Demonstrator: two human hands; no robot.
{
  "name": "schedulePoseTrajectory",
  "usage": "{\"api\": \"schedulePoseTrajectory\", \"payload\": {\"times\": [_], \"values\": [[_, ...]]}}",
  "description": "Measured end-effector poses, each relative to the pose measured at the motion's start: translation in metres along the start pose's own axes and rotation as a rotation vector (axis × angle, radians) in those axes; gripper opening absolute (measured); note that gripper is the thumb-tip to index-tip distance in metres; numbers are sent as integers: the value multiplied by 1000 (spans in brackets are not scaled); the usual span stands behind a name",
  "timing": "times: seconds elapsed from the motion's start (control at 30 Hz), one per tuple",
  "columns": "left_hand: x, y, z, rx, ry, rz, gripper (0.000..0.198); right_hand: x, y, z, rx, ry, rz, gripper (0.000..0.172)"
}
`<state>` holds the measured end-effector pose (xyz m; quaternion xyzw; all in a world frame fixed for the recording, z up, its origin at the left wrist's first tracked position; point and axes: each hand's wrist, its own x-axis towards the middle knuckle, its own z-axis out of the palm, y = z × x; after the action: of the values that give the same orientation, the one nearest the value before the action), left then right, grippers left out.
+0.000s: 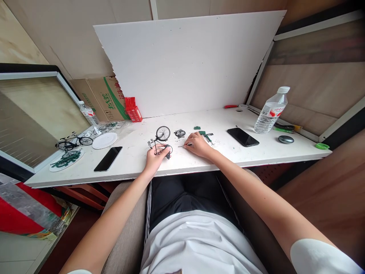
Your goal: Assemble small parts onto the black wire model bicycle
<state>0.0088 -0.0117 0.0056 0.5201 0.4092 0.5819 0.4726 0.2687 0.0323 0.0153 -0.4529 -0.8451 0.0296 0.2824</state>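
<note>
My left hand (154, 160) is closed round a partly built black model bicycle (163, 133), tilted with one spoked wheel pointing up and away. My fingers cover much of its frame. To the right, my right hand (198, 144) rests low over the table, its fingertips pinching a thin dark rod (182, 146) that points left toward the bicycle; its kind is too small to make out. Beyond the hands lies a dark round wheel part (179, 133). Dark green plastic parts (205, 136) lie just behind my right hand, with a small green block (197, 128) farther back.
Black phones (108, 158) (243, 137) lie left and right. At left are a black model bicycle (74, 141), green parts (67, 159), a white disc (104, 140) and a bottle (89, 114). Another bottle (272, 111) stands right. A white board (188, 64) closes the back.
</note>
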Motion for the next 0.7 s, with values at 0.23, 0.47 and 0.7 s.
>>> {"api": "schedulePoseTrajectory", "payload": {"times": [0.23, 0.47, 0.7], "values": [[-2, 4, 1, -20, -18, -27, 56, 3, 11, -5, 7, 53, 91, 31], [-2, 4, 0, -29, -55, -19, 54, 6, 48, -26, 12, 167, 266, 39], [1, -2, -5, -9, -91, -37, 51, 4, 70, -30, -87, 63, 204, 34]]}}
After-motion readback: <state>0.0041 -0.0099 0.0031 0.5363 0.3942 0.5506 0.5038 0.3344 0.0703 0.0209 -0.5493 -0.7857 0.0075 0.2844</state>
